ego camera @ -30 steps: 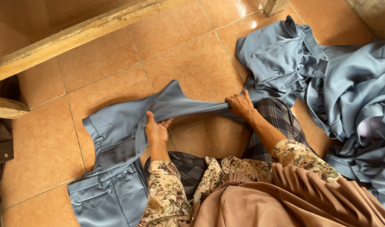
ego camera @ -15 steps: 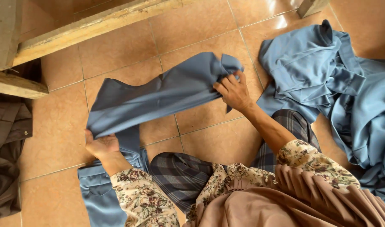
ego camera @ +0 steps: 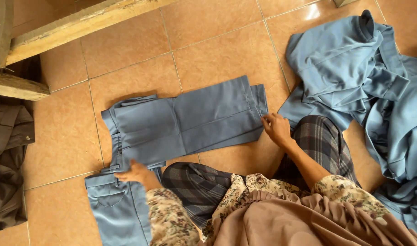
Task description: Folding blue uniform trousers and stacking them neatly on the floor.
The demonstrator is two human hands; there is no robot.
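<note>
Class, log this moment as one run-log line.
left hand: flat on blue trousers waistband | right hand: at hem | trousers: flat on tiled floor | blue garment pile: right

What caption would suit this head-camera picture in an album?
Seated on a tiled floor, left hand and right hand flatten grey-blue trousers beside a heap of matching clothes.

Blue garment pile [ego camera: 377, 91] cut off right

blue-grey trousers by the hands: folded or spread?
Folded: the blue-grey cloth trousers lie flat on the tile floor, one leg stacked on the other, hem edges layered beside the right hand.
</note>
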